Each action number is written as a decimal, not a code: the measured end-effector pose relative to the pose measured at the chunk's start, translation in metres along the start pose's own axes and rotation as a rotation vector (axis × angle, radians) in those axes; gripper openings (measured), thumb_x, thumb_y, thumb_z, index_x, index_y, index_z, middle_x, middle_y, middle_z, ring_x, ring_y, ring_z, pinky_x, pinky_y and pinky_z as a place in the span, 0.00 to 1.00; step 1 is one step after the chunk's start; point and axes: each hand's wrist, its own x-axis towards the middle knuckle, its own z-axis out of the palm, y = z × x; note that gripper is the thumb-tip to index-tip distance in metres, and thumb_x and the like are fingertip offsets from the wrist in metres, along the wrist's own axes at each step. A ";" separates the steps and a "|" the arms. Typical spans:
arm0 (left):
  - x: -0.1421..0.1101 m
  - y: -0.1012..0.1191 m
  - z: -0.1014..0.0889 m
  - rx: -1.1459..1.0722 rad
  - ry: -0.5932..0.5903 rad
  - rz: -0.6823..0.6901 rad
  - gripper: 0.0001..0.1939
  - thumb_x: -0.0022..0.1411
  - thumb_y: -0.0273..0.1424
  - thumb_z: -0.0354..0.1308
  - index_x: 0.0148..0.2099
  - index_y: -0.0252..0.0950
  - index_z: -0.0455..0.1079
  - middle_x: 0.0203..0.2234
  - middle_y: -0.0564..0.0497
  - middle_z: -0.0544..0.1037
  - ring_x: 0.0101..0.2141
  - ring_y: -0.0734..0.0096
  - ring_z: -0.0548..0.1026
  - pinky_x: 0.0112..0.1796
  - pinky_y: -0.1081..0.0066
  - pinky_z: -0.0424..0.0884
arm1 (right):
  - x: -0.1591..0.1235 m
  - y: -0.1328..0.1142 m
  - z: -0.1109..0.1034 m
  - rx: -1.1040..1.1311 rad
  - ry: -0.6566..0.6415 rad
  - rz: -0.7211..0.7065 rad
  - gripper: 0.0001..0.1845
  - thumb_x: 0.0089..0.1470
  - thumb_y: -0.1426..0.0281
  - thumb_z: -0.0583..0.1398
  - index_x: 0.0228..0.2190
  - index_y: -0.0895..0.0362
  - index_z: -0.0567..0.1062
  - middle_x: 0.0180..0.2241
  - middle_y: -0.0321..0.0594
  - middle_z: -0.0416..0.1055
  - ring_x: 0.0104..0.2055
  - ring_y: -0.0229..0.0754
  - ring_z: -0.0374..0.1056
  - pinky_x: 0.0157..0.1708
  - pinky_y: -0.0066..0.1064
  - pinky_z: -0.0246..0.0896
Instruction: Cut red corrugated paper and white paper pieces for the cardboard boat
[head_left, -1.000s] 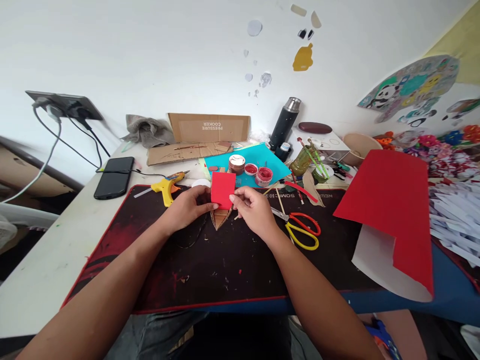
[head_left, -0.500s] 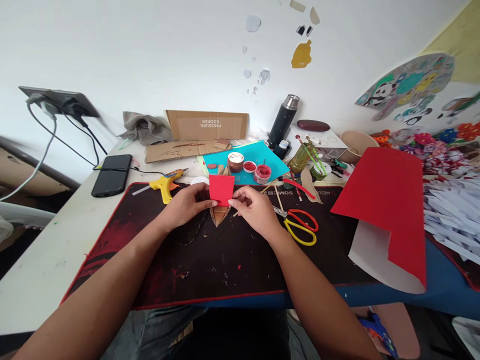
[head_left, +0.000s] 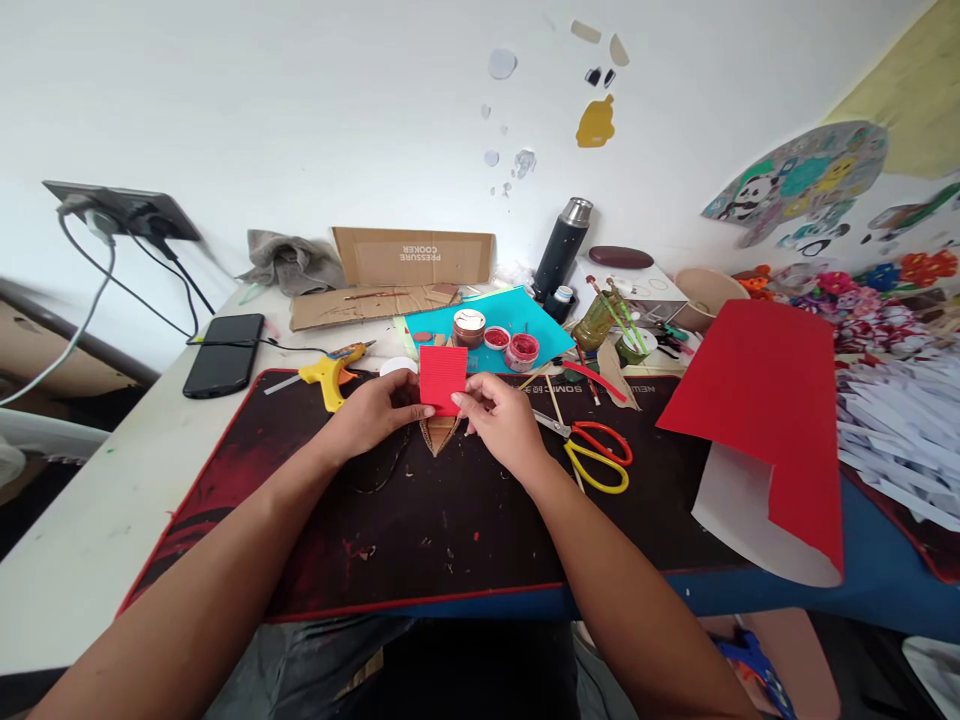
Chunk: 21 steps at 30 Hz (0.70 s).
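1. Red ridged card [head_left: 442,376]: small, nearly square, its ridged face toward the camera, over the dark mat's [head_left: 450,520] far half.
2. Brown cardboard piece [head_left: 441,430]: partly hidden behind the card, its pointed end toward the mat's near edge.

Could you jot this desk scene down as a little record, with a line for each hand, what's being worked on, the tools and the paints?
Left hand: left hand pinching the lower left of the red square
Right hand: right hand pinching its lower right
Beneath the square: pointed cardboard piece, partly hidden
Tools: yellow glue gun left of the hands; open scissors to the right
Paints: three open-looking pots, one brown, two red
Far right: large red sheet, curled, pale underside
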 end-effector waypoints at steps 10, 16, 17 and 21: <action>0.000 0.000 -0.008 -0.005 -0.066 0.029 0.22 0.65 0.53 0.66 0.47 0.40 0.80 0.45 0.47 0.87 0.47 0.53 0.82 0.54 0.55 0.76 | 0.000 0.000 -0.001 0.010 -0.007 0.009 0.08 0.66 0.62 0.65 0.35 0.51 0.73 0.27 0.31 0.79 0.22 0.38 0.73 0.27 0.31 0.66; 0.000 0.000 -0.007 0.052 -0.050 0.044 0.22 0.65 0.53 0.65 0.46 0.40 0.79 0.43 0.48 0.87 0.45 0.53 0.82 0.54 0.56 0.76 | 0.000 0.001 -0.001 -0.001 -0.007 0.021 0.11 0.66 0.59 0.65 0.35 0.51 0.73 0.28 0.32 0.79 0.22 0.39 0.73 0.27 0.31 0.67; 0.000 0.001 -0.007 0.058 -0.049 0.046 0.21 0.66 0.53 0.65 0.46 0.40 0.79 0.43 0.48 0.87 0.45 0.54 0.82 0.54 0.56 0.76 | 0.000 0.001 -0.001 0.001 -0.008 0.023 0.11 0.66 0.59 0.65 0.35 0.51 0.73 0.28 0.32 0.79 0.22 0.39 0.73 0.27 0.31 0.67; -0.003 0.007 -0.009 0.080 -0.062 0.044 0.20 0.67 0.52 0.65 0.47 0.40 0.79 0.44 0.49 0.86 0.46 0.55 0.81 0.53 0.58 0.74 | 0.000 0.001 -0.001 0.007 -0.008 0.024 0.10 0.66 0.59 0.65 0.35 0.51 0.73 0.28 0.32 0.79 0.21 0.39 0.73 0.27 0.31 0.67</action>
